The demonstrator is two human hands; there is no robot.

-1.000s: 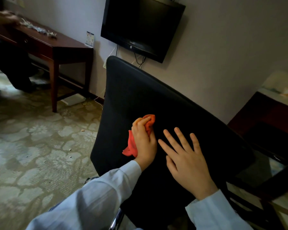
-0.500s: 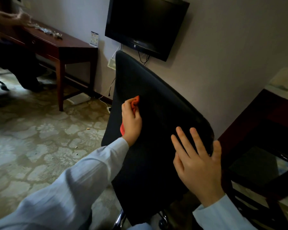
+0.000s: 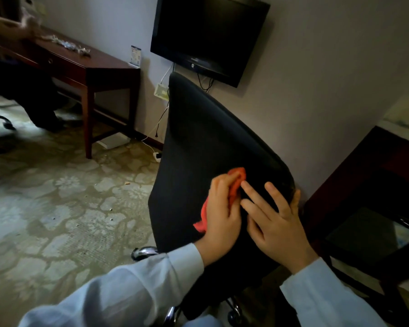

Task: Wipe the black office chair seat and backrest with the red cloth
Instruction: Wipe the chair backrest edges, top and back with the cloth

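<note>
Patterned carpet (image 3: 57, 208) and a wall-mounted television (image 3: 208, 34) lie beyond the black chair's backrest (image 3: 198, 128). The left hand (image 3: 222, 213) grips the bunched red cloth (image 3: 236, 182) against the backrest, near its right edge. The right hand (image 3: 276, 223) lies flat just beside it, fingers straight and spread, bracing the panel. Recommended: overlapping strokes from top edge downward, even pressure, brace held throughout (the chair stands on castors (image 3: 233, 315) and may swivel). The seat is not in view, so its condition cannot be assessed. Dust on the black fabric is indiscernible in this dim light.
</note>
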